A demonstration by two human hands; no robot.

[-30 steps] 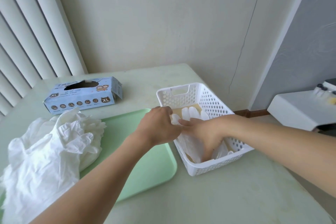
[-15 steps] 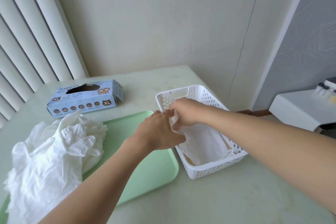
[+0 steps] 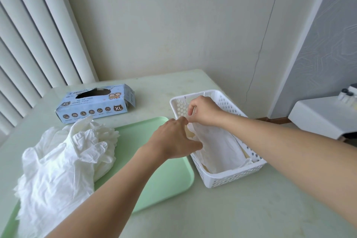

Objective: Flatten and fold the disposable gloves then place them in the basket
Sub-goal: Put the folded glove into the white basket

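Observation:
A white perforated basket (image 3: 231, 177) stands on the table right of centre. A folded white glove (image 3: 218, 149) lies inside it, stretched along its length. My right hand (image 3: 204, 111) is over the basket's far end and pinches the glove's upper edge. My left hand (image 3: 175, 141) is at the basket's left rim, its fingers curled on the same glove's near-left edge. A heap of crumpled white gloves (image 3: 59, 162) lies on the left part of a green tray (image 3: 164, 183).
An opened blue XL glove box (image 3: 96, 104) lies at the back left of the table. Vertical blinds hang at the left. A white appliance (image 3: 324, 116) stands off the table's right side. The wall is close behind the basket.
My right hand rose from the basket's bottom to its far end, drawing the glove's edge up and back. My left hand stayed at the left rim, holding the glove.

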